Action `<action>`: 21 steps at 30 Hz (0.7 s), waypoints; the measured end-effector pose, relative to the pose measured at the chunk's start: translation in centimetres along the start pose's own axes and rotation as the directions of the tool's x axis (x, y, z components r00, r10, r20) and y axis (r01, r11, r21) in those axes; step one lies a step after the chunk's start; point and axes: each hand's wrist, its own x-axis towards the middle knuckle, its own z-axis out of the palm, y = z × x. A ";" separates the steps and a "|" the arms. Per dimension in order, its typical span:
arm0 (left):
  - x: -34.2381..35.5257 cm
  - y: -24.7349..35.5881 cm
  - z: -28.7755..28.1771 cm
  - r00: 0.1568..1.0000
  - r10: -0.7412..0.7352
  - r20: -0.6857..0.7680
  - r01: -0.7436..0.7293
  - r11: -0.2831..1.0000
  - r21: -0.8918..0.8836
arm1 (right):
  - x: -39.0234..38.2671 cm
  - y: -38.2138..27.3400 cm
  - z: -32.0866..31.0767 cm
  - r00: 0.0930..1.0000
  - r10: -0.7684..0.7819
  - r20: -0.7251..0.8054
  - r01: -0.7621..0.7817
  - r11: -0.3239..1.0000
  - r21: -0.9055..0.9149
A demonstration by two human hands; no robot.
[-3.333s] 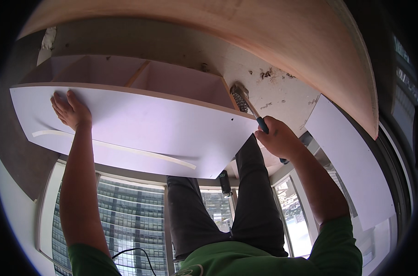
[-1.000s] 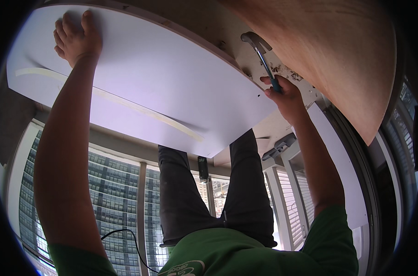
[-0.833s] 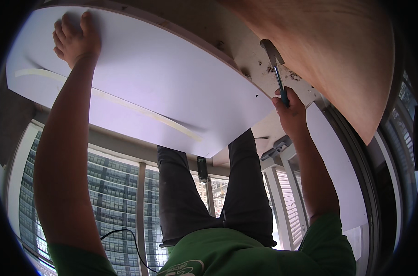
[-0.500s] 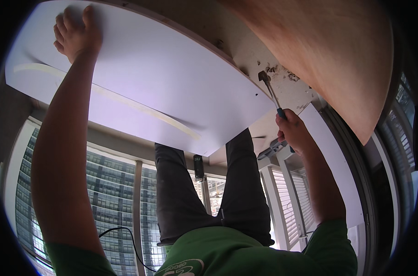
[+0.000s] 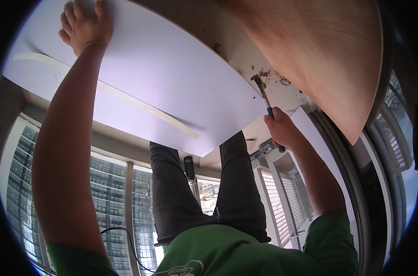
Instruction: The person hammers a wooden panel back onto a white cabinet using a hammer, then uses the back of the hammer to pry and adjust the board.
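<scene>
A large white board [image 5: 172, 69] stretches across the upper left, in front of my legs. Flat on its far left part lies my left hand [image 5: 88, 25], fingers spread. My right hand [image 5: 282, 129] is wrapped round the handle of a hammer [image 5: 265, 94]. The hammer's dark metal head is beside the board's right edge; whether it touches the edge I cannot tell. A pale narrow strip [image 5: 140, 106] curves lengthwise over the board, passing behind my left forearm.
At the upper right stands a big light-brown wooden panel [image 5: 319, 55]. Dark debris [image 5: 282, 80] is scattered on the floor between panel and board. Another white board [image 5: 310, 129] is behind my right forearm. A black cable [image 5: 129, 237] hangs at the lower left, near the windows.
The hammer and my right hand have shifted left, the head closer to the board's edge. My left hand appears slightly higher and further right in view, still on the board.
</scene>
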 end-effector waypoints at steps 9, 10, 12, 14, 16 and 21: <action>-0.1 -0.2 0.6 0.999 0.031 -0.044 -0.031 0.999 -0.004 | 0.1 -2.0 0.5 0.999 -0.037 0.001 0.037 0.998 -0.048; -0.1 -0.2 0.5 0.998 0.033 -0.046 -0.033 0.999 -0.005 | 0.0 -2.2 0.5 1.000 -0.025 0.003 0.025 0.999 -0.049; 0.1 -0.2 0.4 0.998 0.035 -0.050 -0.036 0.999 -0.006 | -0.2 -2.7 0.5 1.000 0.000 0.008 0.001 0.999 -0.049; -0.1 -0.2 0.2 0.998 0.045 -0.052 -0.045 0.999 0.003 | 0.0 -2.4 0.7 1.000 -0.026 0.010 0.026 0.998 -0.055; 0.1 0.9 -1.0 0.995 -0.014 0.102 0.008 0.998 0.062 | 0.0 -2.5 0.6 1.000 -0.028 0.012 0.029 0.998 -0.053; 0.8 4.0 -4.2 0.903 -0.183 0.389 0.114 0.975 0.193 | 0.0 -3.2 0.9 0.998 -0.067 -0.004 0.066 0.995 -0.071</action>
